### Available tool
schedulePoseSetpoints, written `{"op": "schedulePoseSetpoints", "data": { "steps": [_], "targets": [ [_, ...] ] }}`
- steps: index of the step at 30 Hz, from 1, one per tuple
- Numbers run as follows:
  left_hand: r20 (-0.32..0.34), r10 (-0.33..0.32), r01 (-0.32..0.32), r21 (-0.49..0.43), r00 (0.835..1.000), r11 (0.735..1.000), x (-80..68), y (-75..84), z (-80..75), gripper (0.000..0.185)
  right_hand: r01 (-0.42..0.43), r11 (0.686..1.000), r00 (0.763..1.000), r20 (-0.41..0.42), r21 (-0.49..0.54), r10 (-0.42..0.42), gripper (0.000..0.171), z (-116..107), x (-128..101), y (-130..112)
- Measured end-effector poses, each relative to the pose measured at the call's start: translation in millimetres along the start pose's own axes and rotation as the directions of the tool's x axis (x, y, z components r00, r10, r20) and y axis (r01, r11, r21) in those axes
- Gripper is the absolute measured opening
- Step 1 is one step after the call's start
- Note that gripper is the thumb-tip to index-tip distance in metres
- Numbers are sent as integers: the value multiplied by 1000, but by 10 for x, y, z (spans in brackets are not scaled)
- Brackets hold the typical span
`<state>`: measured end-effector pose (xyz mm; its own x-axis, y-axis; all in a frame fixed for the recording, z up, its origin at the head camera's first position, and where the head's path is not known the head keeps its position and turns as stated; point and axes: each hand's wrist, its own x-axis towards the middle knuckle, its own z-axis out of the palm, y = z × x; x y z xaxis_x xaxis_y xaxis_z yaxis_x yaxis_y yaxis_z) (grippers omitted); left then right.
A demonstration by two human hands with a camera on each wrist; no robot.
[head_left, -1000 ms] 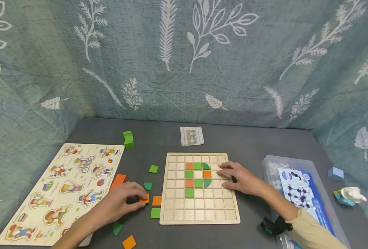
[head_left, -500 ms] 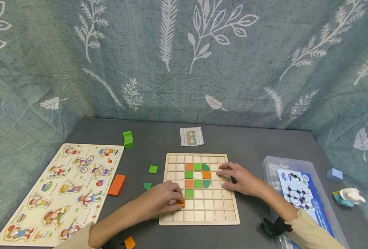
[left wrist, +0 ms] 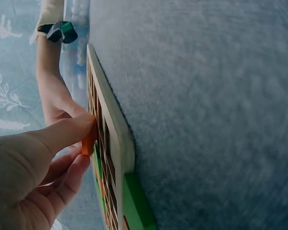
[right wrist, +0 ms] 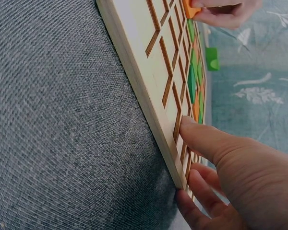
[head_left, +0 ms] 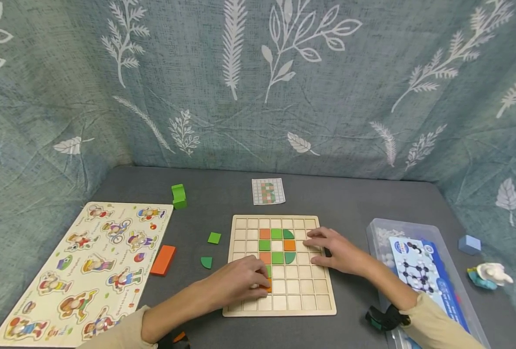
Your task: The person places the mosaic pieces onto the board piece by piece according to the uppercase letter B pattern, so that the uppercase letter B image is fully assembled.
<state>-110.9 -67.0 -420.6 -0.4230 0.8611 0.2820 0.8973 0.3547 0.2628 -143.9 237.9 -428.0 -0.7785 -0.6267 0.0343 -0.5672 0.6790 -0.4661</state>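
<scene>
My left hand (head_left: 236, 281) pinches an orange square tile (left wrist: 89, 140) between thumb and fingers, over the gridded wooden board (head_left: 301, 301). The tile is at a cell just below a green square tile that my fingers partly cover in the head view. Several orange, green and dark green quarter-round tiles sit in the cells above. My right hand (head_left: 338, 251) rests on the board's right side. In the right wrist view, its thumb (right wrist: 201, 136) lies on the top face, with the other fingers at the board's edge.
Left of the board lie a green square (head_left: 214, 238), a green quarter-round (head_left: 206, 262) and a red-orange block (head_left: 163, 260). A picture puzzle board (head_left: 83, 276) is further left. A small pattern card (head_left: 268, 191) lies behind. A clear plastic box (head_left: 430, 232) stands right.
My left hand has carried the orange tile from the table on the left rightward onto the board, to a cell under the green tile. The right hand has stayed in place.
</scene>
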Motion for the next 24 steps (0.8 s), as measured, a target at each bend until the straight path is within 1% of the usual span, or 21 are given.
{"op": "schedulePoseSetpoints", "data": {
  "steps": [5, 10, 13, 15, 17, 19, 21, 22, 24],
  "targets": [
    [7, 11, -11, -7, 1000, 1000, 9, 12, 16, 4, 1, 1000, 1000, -4, -4, -1, 41, -3, -1, -7],
    [35, -11, 11, -20, 999, 1000, 9, 20, 15, 5, -5, 1000, 1000, 0, -6, 5, 41, 2, -9, -7],
    [64, -10, 10, 9, 998, 1000, 9, 38, 13, 5, -7, 1000, 1000, -1, -9, 7, 41, 9, -16, -1],
    [69, -4, 2, 31, 998, 1000, -7, 51, 4, 5, -3, 1000, 1000, -2, -8, 3, 41, 13, -15, 2],
    [61, -11, 9, 31, 998, 999, -53, 56, -24, 5, 1, 1000, 1000, -4, -8, -1, 41, 16, -11, 6],
    [38, -49, 48, 4, 998, 999, -143, 37, -77, 8, 5, 1000, 1000, -5, -5, -5, 42, 19, -4, 9],
    [18, -125, 126, -42, 992, 991, -276, -8, -151, 11, 7, 1000, 1000, -3, -5, -7, 42, 18, 1, 11],
    [7, -170, 170, -66, 985, 983, -348, -40, -192, 12, 6, 1000, 1000, -2, -6, -6, 42, 16, 1, 13],
    [-22, -262, 258, -104, 965, 960, -501, -114, -267, 13, 2, 1000, 1000, 2, -9, -2, 42, 9, -3, 18]
  ]
}}
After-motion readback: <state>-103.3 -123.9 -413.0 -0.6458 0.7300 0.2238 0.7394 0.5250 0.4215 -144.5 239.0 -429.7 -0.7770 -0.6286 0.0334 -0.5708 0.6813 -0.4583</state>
